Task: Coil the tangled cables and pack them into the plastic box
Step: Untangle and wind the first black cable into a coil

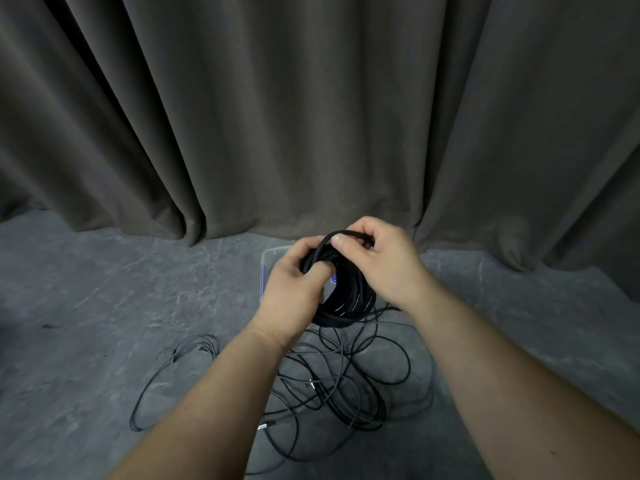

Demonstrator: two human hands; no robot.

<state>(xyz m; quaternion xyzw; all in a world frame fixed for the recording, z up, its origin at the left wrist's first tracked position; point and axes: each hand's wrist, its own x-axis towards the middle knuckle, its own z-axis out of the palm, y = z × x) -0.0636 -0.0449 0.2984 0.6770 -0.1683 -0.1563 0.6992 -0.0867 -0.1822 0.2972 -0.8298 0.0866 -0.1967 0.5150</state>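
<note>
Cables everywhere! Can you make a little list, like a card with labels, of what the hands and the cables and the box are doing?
left hand: grips the black coil, fingers through its middle
right hand: pinches the top loop of the coil
coil: held up in the air over the box
plastic box: clear, on the floor behind the hands, mostly hidden
loose cables: tangled on the grey floor, nearer the person
backdrop: dark curtain

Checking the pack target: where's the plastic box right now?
Head view, centre: the clear plastic box sits on the grey floor at the curtain's foot, mostly hidden behind both hands and the black cable coil.
</note>
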